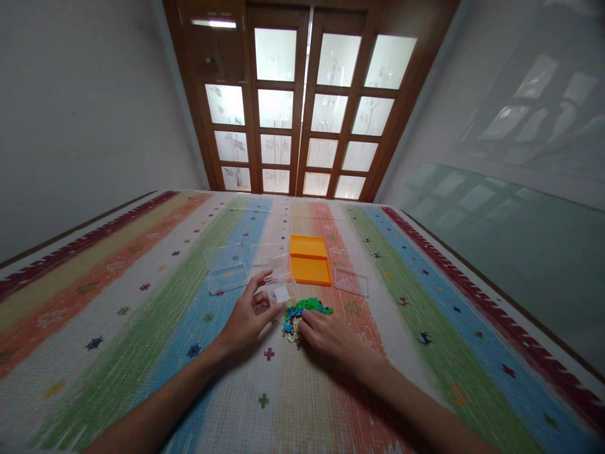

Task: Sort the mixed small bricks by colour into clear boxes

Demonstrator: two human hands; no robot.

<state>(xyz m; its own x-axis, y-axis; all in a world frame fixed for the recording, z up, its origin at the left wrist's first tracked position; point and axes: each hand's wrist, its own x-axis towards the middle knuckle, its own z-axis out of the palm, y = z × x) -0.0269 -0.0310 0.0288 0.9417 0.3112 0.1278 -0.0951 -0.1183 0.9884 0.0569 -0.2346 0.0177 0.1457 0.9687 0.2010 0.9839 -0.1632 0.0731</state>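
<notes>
My left hand is closed around the near side of a small clear plastic box, thumb in front and fingers behind. Inside that box lies a white piece, with a bit of yellow near its right side. Just to the right, small green pieces, blue ones and pale ones form a loose pile on the cloth. My right hand rests at the pile's near right edge, its fingertips pinched together among the pieces. Whatever they pinch is hidden by the fingers.
Behind the pile an orange case lies opened flat. Left of it are clear plastic boxes with raised lids, and a shallow clear tray lies to its right. A striped cloth covers the table; walls flank both sides.
</notes>
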